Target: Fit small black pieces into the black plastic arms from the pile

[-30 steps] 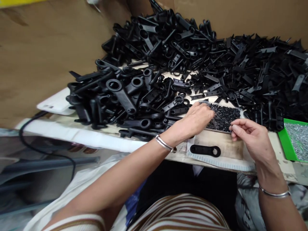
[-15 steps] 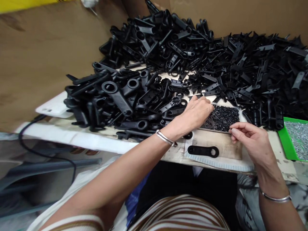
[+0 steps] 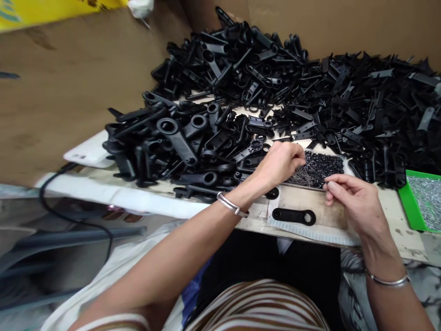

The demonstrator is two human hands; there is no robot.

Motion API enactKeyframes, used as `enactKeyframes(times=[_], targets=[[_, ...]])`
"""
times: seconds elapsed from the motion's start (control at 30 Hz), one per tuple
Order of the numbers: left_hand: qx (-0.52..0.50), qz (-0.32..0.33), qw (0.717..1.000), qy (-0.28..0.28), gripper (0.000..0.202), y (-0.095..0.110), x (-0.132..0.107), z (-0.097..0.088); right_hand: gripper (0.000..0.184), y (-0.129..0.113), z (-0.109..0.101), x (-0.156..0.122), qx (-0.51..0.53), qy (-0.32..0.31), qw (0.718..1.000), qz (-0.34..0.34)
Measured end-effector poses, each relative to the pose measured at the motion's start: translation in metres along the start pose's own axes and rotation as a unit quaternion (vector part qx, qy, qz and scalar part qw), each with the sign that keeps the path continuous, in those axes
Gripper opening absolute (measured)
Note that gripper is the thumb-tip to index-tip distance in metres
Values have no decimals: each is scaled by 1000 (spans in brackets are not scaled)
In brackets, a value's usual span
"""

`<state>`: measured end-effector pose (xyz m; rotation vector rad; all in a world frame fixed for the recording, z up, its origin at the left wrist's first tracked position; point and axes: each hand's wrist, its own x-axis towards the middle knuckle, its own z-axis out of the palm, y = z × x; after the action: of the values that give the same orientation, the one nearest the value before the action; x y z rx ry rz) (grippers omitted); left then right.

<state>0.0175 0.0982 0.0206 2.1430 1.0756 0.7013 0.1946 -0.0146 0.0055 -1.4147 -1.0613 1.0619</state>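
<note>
My left hand (image 3: 279,163) reaches into a shallow tray (image 3: 339,158) filled with small black pieces (image 3: 320,168), its fingers curled and pinching among them. My right hand (image 3: 351,197) hovers at the tray's near edge, thumb and fingers pinched together on something too small to name. A single flat black plastic arm (image 3: 293,216) with a ring at each end lies on the pad in front of me, between both hands. Both wrists wear a metal bangle.
A big heap of black plastic arms (image 3: 193,133) covers the table's left and back. Flatter black parts (image 3: 372,101) pile up at right. A green tray of silvery pins (image 3: 422,200) sits far right. Cardboard walls surround the table; a black cable (image 3: 69,216) hangs at left.
My left hand has curled tighter over the tray's left end. My right hand has shifted slightly left along the tray's near edge. The view has drifted a little.
</note>
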Motion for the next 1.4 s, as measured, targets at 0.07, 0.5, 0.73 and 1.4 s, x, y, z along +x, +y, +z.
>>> enactKeyframes(times=[0.07,0.5,0.73,1.4], targets=[[-93,-45,995,-2,13,2,-3,-1,19,0,3,0,12,-1,1000,-2],[-176,-46,983,11,13,-2,-13,15,27,-6,30,9,54,3,998,18],[-134,-9,988,75,15,11,-20,16,31,-11,44,25,31,-9,998,47],[-225,-60,968,98,9,8,-26,17,21,-13,40,25,-111,15,992,-56]])
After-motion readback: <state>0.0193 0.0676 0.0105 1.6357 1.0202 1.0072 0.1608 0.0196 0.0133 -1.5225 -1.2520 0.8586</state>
